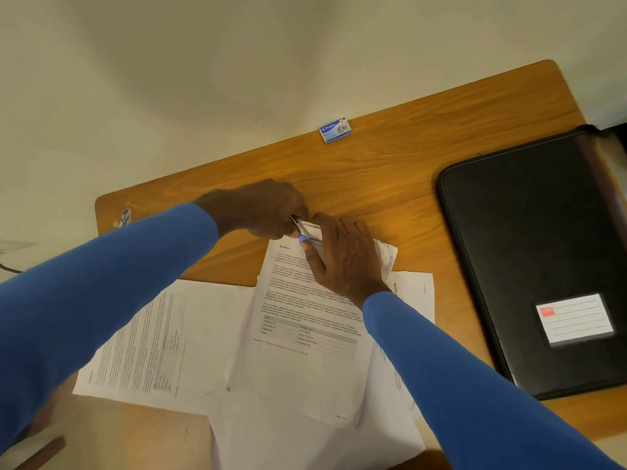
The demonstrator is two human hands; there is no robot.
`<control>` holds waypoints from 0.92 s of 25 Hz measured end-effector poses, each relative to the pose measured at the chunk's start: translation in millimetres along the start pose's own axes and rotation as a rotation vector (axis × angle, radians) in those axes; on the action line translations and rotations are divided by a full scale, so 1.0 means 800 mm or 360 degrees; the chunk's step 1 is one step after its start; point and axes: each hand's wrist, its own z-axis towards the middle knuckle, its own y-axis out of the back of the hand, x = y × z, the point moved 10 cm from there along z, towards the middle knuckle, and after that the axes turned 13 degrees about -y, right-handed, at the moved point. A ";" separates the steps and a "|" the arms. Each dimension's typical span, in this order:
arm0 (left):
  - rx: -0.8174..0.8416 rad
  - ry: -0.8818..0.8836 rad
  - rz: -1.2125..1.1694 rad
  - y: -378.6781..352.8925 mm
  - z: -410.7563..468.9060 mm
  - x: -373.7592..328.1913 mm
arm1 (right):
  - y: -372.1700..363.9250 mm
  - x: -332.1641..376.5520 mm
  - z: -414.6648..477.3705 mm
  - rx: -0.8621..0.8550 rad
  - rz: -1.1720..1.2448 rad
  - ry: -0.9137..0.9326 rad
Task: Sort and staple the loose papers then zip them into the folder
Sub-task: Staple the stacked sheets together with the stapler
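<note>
Hands at frame centre: left hand (268, 212) closed around a small blue-tipped metal stapler (299, 230), right hand (342, 256) pinching the top of white printed papers (305, 320) on the wooden tabletop (390, 164).

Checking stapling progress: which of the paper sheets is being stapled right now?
The middle sheet, its top corner pinched between both hands at the stapler; the others lie flat, untouched.

bench (424, 130): wood-grain top, smooth, slight sheen | papers (305, 368): white printed paper, matt, top corner creased | folder (543, 249): black leather-look cover, fine grain, soft sheen, white paper label | stapler (298, 228): shiny metal with blue plastic | staple box (335, 130): printed card | sleeves (475, 385): blue cloth, matt
</note>
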 end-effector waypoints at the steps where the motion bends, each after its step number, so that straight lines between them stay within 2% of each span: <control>1: -0.0003 0.0006 -0.0009 0.000 0.002 0.002 | 0.000 -0.001 0.000 -0.0007 0.0000 -0.0005; 5: -0.0103 0.0149 -0.0321 -0.008 -0.025 0.036 | -0.005 -0.002 -0.002 0.0041 0.0040 0.0020; 7: -0.0515 0.0379 -0.0477 -0.009 -0.062 0.069 | -0.006 -0.003 -0.002 0.0046 0.0055 0.0015; 9: -0.0971 0.0748 -0.0472 -0.026 -0.118 0.084 | 0.000 -0.002 0.001 -0.0013 0.0070 0.0023; 11: -0.1294 0.1086 -0.0445 -0.053 -0.162 0.061 | 0.002 0.000 0.000 -0.0028 0.0068 0.0029; 13: -0.1552 0.1221 -0.0641 -0.073 -0.181 0.019 | 0.006 -0.003 0.002 -0.0003 0.0114 -0.0004; 15: -0.1626 0.1159 -0.0908 -0.092 -0.184 -0.026 | 0.021 -0.002 -0.001 0.0017 0.0186 -0.0070; 19: -0.1640 0.0815 -0.1438 -0.103 -0.171 -0.093 | 0.104 0.016 -0.001 -0.0094 0.0436 -0.0179; 21: -0.1788 0.0651 -0.1738 -0.093 -0.173 -0.113 | 0.161 0.023 -0.017 -0.0223 0.0441 -0.0140; 23: -0.2012 0.0551 -0.1914 -0.074 -0.176 -0.124 | 0.213 -0.004 -0.037 -0.0407 0.0298 -0.0329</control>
